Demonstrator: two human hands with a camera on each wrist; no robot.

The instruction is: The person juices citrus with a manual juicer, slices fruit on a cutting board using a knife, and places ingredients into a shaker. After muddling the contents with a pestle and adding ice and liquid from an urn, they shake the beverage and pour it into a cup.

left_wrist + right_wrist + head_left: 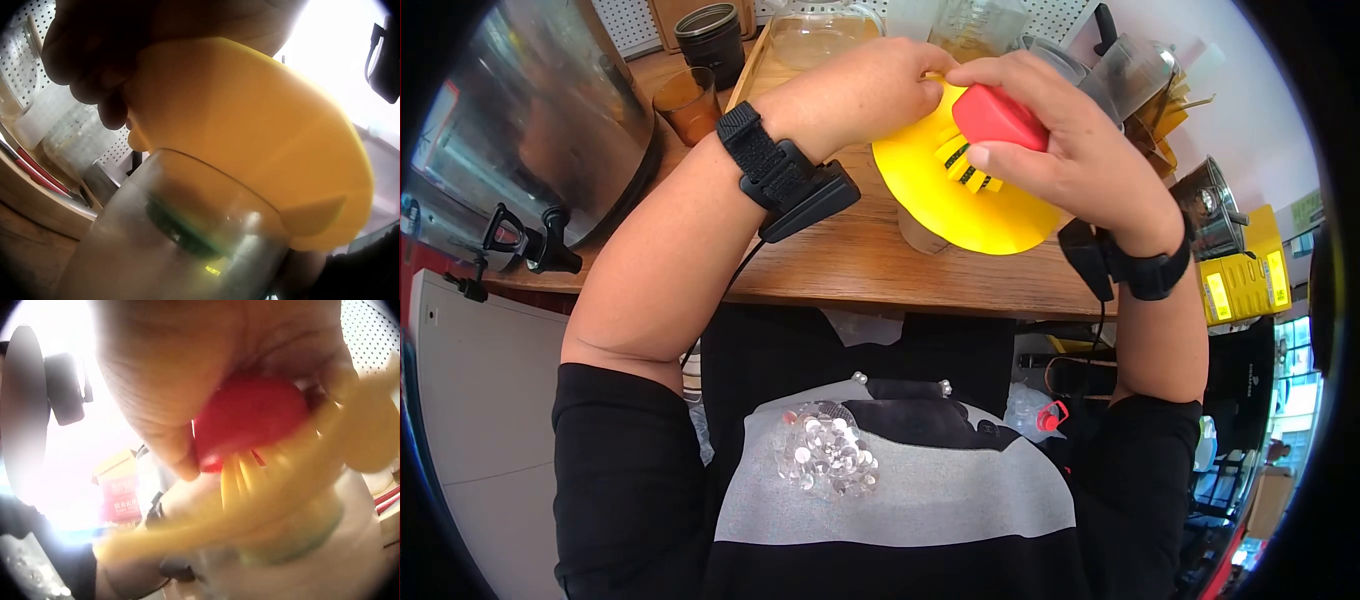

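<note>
A yellow disc (pixel 1000 225) with slotted fins at its centre lies tilted over a clear cup (pixel 920 235) on the wooden table. The right hand (pixel 1090 150) grips a red knob-like piece (pixel 997 118) above the fins; the right wrist view shows the red piece (pixel 250 419) against yellow slats. At the disc's far left edge, the left hand (pixel 880 90) pinches the rim with thumb and fingers. In the left wrist view the disc (pixel 237 119) covers part of the cup's mouth, and something green (pixel 181 231) shows through the cup's wall (pixel 112 250).
A large metal pot (pixel 570 110) stands at the left, with an amber glass (pixel 687 105) and a dark jar (pixel 708 45) beside it. Behind are a wooden tray (pixel 748 75) and clear containers (pixel 980 25). Metal cups (pixel 1212 205) and a yellow box (pixel 1250 270) are at the right.
</note>
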